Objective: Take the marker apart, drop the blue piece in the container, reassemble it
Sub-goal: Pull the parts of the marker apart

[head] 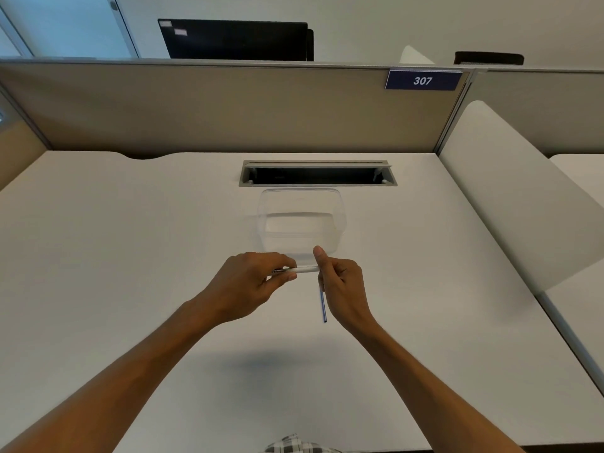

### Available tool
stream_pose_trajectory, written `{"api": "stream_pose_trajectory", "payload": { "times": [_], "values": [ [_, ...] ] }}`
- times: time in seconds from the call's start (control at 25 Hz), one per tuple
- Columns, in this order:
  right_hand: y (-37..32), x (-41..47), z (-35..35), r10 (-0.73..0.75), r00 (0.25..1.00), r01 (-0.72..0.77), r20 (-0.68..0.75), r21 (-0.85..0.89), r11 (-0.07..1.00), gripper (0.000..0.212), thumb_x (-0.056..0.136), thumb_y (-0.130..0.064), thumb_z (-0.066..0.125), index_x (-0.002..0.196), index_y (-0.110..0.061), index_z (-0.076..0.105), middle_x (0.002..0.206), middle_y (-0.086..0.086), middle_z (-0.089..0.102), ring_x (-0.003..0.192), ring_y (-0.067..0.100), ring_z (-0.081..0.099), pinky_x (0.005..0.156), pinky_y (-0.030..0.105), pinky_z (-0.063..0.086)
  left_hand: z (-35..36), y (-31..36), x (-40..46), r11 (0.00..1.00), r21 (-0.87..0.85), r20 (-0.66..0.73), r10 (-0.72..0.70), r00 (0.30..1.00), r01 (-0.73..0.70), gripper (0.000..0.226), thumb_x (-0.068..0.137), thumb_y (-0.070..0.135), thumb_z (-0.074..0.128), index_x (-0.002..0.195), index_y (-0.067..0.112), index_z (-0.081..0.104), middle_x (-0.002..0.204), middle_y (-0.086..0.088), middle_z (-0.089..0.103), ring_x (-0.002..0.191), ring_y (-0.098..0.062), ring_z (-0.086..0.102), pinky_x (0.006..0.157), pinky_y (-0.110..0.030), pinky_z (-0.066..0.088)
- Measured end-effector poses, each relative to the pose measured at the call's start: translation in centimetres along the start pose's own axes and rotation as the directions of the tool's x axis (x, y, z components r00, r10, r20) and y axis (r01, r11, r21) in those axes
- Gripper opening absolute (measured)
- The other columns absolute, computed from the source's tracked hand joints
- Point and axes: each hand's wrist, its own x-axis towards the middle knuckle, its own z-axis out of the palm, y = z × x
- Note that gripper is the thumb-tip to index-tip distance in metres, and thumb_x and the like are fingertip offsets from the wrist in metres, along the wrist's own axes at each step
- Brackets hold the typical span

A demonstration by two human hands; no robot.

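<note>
My left hand point(253, 282) grips the white marker body point(304, 270), which lies level just above the desk. My right hand point(341, 289) is at the marker's right end with the thumb raised, and it holds a thin blue piece point(323, 305) that hangs down from the fingers toward me. A clear plastic container point(302, 223) stands on the desk right behind both hands, and nothing can be seen inside it.
The white desk point(130, 256) carries a grey cable slot point(317, 173) behind the container. Beige partition walls point(228, 109) close off the back, with a white divider panel point(510, 197) on the right. A monitor point(235, 39) shows beyond the partition.
</note>
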Motion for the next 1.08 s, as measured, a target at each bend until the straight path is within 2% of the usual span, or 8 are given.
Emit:
{"api": "stream_pose_trajectory", "payload": {
  "times": [0.12,0.24,0.36,0.48,0.6,0.8,0.96,1.08],
  "values": [
    [0.3,0.1,0.3,0.043,0.998,-0.042,-0.036,0.01,0.999,0.056,0.099,-0.036,0.052,0.052,-0.007,0.045,0.044,-0.003,0.038,0.044,0.01,0.033,0.047,0.018,0.033,0.2,0.5,0.2,0.99,0.107,-0.031,0.096,0.995,-0.092,0.02,0.094,0.032,0.052,0.101,0.018,0.066,0.081,0.009,0.06,0.06,-0.007,0.047,0.052,-0.02,0.038],
    [0.2,0.0,0.3,0.019,0.999,-0.018,-0.045,0.028,0.999,0.056,0.101,-0.033,0.049,0.051,-0.008,0.04,0.046,0.0,0.036,0.045,0.011,0.032,0.046,0.02,0.03,0.1,0.6,0.4,0.993,0.074,-0.008,0.089,0.996,-0.088,0.02,0.095,0.029,0.05,0.098,0.017,0.066,0.075,0.016,0.049,0.059,-0.008,0.043,0.053,-0.019,0.034],
    [-0.1,-0.1,0.2,-0.021,0.999,0.023,-0.036,0.057,0.998,0.06,0.1,-0.033,0.05,0.052,-0.001,0.037,0.049,0.007,0.034,0.048,0.016,0.031,0.048,0.026,0.028,-0.2,0.5,0.7,0.99,-0.137,0.057,0.027,0.998,-0.019,0.019,0.095,0.028,0.052,0.094,0.017,0.068,0.067,0.015,0.054,0.058,-0.01,0.048,0.055,-0.024,0.04],
    [-0.7,-0.1,0.1,-0.12,0.992,0.121,-0.029,0.05,0.991,0.058,0.101,-0.032,0.05,0.052,-0.005,0.037,0.048,0.008,0.033,0.048,0.017,0.029,0.047,0.028,0.026,-0.5,0.4,1.0,0.915,-0.376,0.168,-0.088,0.982,0.146,0.022,0.093,0.028,0.054,0.09,0.016,0.071,0.059,0.012,0.055,0.056,-0.009,0.048,0.056,-0.022,0.043],
    [-1.1,-0.1,0.0,-0.249,0.968,0.249,-0.021,-0.019,0.968,0.053,0.099,-0.037,0.045,0.059,-0.003,0.045,0.052,0.014,0.042,0.051,0.024,0.036,0.049,0.034,0.031,-1.0,0.1,1.3,0.851,-0.466,0.266,-0.127,0.956,0.243,0.024,0.092,0.031,0.054,0.088,0.017,0.072,0.06,0.007,0.054,0.055,-0.008,0.046,0.056,-0.018,0.041],
    [-1.0,-0.2,0.1,-0.154,0.988,0.153,-0.022,-0.049,0.987,0.045,0.099,-0.045,0.047,0.061,-0.022,0.052,0.053,-0.008,0.044,0.053,0.012,0.041,0.054,0.033,0.036,-0.7,0.2,1.1,0.938,-0.307,0.159,-0.113,0.981,0.158,0.025,0.084,0.042,0.058,0.1,0.025,0.064,0.065,0.005,0.058,0.059,-0.011,0.051,0.057,-0.015,0.044],
    [-1.0,-0.1,-0.1,-0.063,0.998,0.063,-0.011,-0.047,0.997,0.055,0.095,-0.048,0.048,0.056,-0.009,0.049,0.051,-0.003,0.039,0.053,0.012,0.037,0.056,0.032,0.034,-0.5,0.3,1.0,0.982,-0.168,0.079,-0.072,0.994,0.084,0.028,0.083,0.047,0.055,0.1,0.025,0.062,0.068,0.002,0.062,0.058,-0.015,0.054,0.057,-0.024,0.046],
    [-1.2,0.1,-0.5,-0.026,1.0,0.026,0.004,-0.033,0.999,0.052,0.098,-0.039,0.051,0.052,-0.017,0.044,0.046,-0.008,0.037,0.049,0.011,0.035,0.055,0.031,0.035,-0.7,0.3,1.1,0.99,-0.14,0.003,-0.022,1.0,0.022,0.028,0.085,0.044,0.055,0.097,0.022,0.068,0.078,0.01,0.065,0.066,-0.011,0.057,0.06,-0.022,0.045]
  ]
}}
